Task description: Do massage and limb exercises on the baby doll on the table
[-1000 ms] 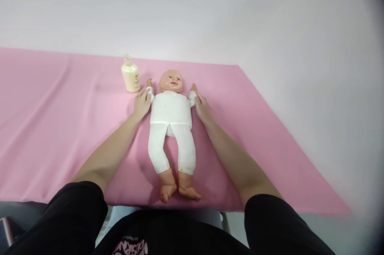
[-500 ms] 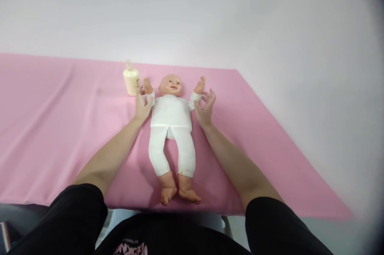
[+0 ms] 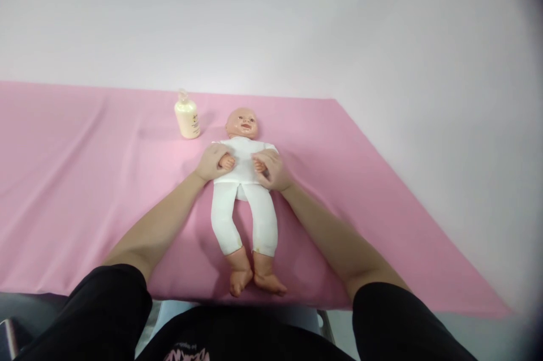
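A baby doll (image 3: 242, 202) in a white top and white trousers lies on its back on a pink cloth (image 3: 85, 191), head away from me, bare feet near the front edge. My left hand (image 3: 212, 162) grips the doll's arm on the left side and holds it folded down over the chest. My right hand (image 3: 274, 170) grips the other arm and holds it over the chest as well. The doll's two small hands nearly meet between my hands.
A small cream bottle (image 3: 187, 117) with a clear cap stands upright on the cloth, left of the doll's head. A plain white wall rises behind the table. The cloth's right edge (image 3: 407, 191) runs diagonally towards me.
The doll's arms were raised beside its head; both my hands have brought them down and inward onto its chest.
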A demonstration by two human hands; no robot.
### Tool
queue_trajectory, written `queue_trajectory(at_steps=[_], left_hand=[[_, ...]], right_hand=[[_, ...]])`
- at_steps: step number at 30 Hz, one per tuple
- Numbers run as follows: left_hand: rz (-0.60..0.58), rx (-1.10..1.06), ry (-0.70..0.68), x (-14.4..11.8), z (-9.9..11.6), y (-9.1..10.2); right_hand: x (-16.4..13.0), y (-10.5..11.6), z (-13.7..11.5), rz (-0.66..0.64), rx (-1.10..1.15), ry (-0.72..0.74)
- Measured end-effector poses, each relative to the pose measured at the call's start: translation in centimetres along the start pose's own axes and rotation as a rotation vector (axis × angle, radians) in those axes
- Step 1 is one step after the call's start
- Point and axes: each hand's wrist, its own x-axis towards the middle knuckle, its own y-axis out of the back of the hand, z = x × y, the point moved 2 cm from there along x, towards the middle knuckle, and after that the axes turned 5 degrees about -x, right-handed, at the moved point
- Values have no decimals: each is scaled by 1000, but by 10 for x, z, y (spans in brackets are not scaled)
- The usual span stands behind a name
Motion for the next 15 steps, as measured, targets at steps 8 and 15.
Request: queue_trajectory(at_steps=[8, 15], left_hand=[[366, -191, 267, -1, -22, -5], [396, -257, 363, 2, -33, -6]], right_hand=[[-7, -5, 33, 392, 45, -345], [-2, 5, 46, 295, -11, -479]])
